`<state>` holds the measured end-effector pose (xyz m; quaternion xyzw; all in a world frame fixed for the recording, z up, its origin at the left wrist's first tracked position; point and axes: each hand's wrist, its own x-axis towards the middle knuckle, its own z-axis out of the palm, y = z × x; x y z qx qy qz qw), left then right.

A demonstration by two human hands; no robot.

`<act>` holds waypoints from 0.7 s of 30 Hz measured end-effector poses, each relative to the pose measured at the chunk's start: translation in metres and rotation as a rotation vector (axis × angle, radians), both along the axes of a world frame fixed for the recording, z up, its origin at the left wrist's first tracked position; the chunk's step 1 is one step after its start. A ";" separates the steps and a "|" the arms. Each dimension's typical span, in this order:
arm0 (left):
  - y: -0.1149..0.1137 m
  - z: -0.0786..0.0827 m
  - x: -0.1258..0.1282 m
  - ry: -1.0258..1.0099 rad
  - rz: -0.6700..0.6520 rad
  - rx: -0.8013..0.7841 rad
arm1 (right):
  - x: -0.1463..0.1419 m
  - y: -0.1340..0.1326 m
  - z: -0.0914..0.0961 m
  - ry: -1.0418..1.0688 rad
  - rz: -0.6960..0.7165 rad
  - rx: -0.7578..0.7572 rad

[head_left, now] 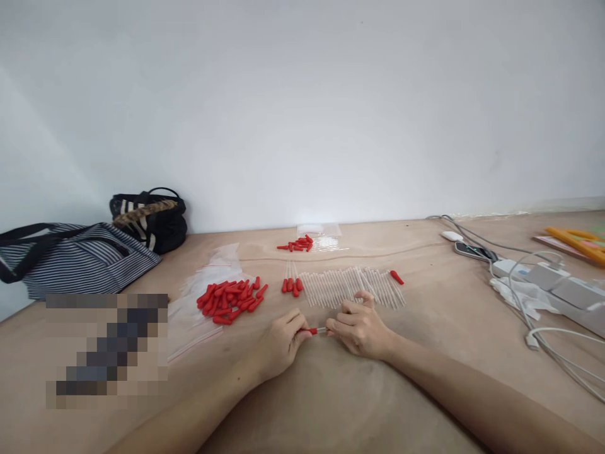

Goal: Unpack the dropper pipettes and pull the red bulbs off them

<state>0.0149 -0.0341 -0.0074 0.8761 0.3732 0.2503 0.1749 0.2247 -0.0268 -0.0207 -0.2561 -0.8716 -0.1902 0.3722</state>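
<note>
Between the fingers of my left hand is a red rubber dropper bulb, its narrow end pointing right. My right hand pinches a clear dropper tube, whose end meets the bulb's mouth. How far the tube sits inside cannot be seen. Beyond my right hand lies a row of clear tubes, side by side. Several droppers with red bulbs rest at the row's left end. A heap of red bulbs lies left of my left hand, and a single red bulb is at the row's right end.
Farther back are a small group of red bulbs and a clear plastic bag. Plastic bags lie under the heap. A striped bag and black bag stand left. Cables and a power strip are at right.
</note>
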 end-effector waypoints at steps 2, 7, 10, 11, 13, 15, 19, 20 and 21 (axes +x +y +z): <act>0.001 0.002 -0.004 -0.006 0.018 0.005 | 0.005 0.001 -0.002 0.015 -0.014 -0.016; -0.002 0.005 -0.013 -0.049 0.125 0.033 | 0.023 0.003 -0.006 0.122 -0.162 -0.142; -0.002 0.005 -0.017 -0.067 0.147 0.087 | 0.033 0.010 -0.004 0.182 -0.298 -0.206; 0.000 0.005 -0.020 -0.072 0.191 0.117 | 0.038 0.014 -0.003 0.209 -0.362 -0.215; 0.009 0.009 -0.029 -0.076 0.327 0.180 | 0.053 0.022 -0.002 0.272 -0.512 -0.220; 0.022 0.016 -0.042 -0.057 0.495 0.223 | 0.073 0.028 0.000 0.305 -0.674 -0.253; 0.051 0.031 -0.068 0.077 0.745 0.189 | 0.106 0.031 0.004 0.305 -0.916 -0.373; 0.056 0.033 -0.071 0.127 0.747 0.174 | 0.110 0.030 0.006 0.291 -0.950 -0.404; 0.059 0.033 -0.073 0.181 0.732 0.164 | 0.112 0.029 0.007 0.276 -0.974 -0.432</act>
